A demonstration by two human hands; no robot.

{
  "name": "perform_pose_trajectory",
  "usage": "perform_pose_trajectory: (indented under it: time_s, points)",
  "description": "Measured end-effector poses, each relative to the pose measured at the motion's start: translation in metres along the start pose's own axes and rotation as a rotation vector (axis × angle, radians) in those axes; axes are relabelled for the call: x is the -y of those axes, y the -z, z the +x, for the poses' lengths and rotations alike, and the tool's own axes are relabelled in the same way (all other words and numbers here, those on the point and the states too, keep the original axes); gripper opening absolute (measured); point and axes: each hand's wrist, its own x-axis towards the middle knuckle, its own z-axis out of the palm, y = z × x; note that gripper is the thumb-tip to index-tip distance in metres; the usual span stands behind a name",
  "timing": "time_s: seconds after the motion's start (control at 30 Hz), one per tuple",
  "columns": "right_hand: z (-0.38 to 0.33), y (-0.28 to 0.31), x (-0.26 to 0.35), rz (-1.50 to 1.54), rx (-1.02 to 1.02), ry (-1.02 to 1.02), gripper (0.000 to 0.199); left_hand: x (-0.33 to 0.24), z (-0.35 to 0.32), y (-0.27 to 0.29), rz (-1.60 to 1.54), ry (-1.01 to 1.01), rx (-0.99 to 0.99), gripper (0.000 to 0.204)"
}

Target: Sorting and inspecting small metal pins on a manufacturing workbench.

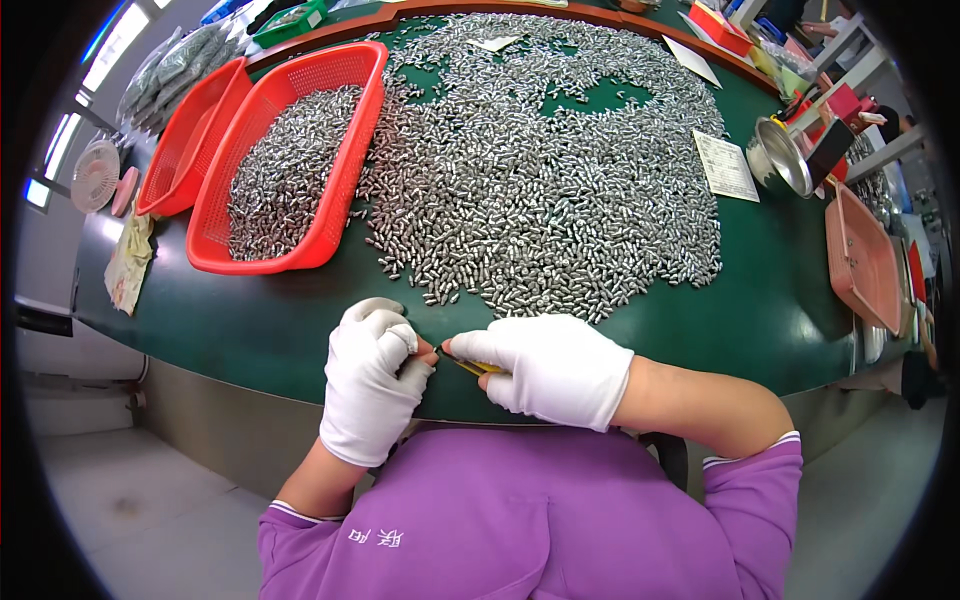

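Both my hands wear white gloves with open fingertips and meet at the near edge of the green table (pixel 270 320). My right hand (pixel 545 365) grips a thin yellow tool (pixel 478 367) whose tip points left. My left hand (pixel 375 375) is closed, its bare thumb and forefinger pinched right at the tool's tip; whatever small piece sits between them is too small to make out. Just beyond my hands spreads a big heap of small silver metal parts (pixel 545 190).
A red mesh basket (pixel 350 170) holding more silver parts stands at the left, with a second red basket (pixel 190 135) beside it. A steel bowl (pixel 785 160), a paper sheet (pixel 727 166) and a pink tray (pixel 862 260) are at the right.
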Motion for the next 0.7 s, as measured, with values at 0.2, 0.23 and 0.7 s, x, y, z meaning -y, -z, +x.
perform_pose_trajectory:
  time_s: [0.2,0.23,0.7]
  points:
    - [-0.01,-0.008,0.006,0.074,-0.05,-0.093,0.038,0.0,0.0,0.0,0.003,0.002,-0.001,0.02]
    - [-0.01,-0.009,0.007,0.075,-0.055,-0.093,0.038,0.0,-0.001,0.0,0.008,-0.001,-0.003,0.021]
    - [0.0,0.003,0.005,0.006,0.011,-0.054,0.022,-0.001,0.004,0.0,0.011,-0.018,0.004,0.02]
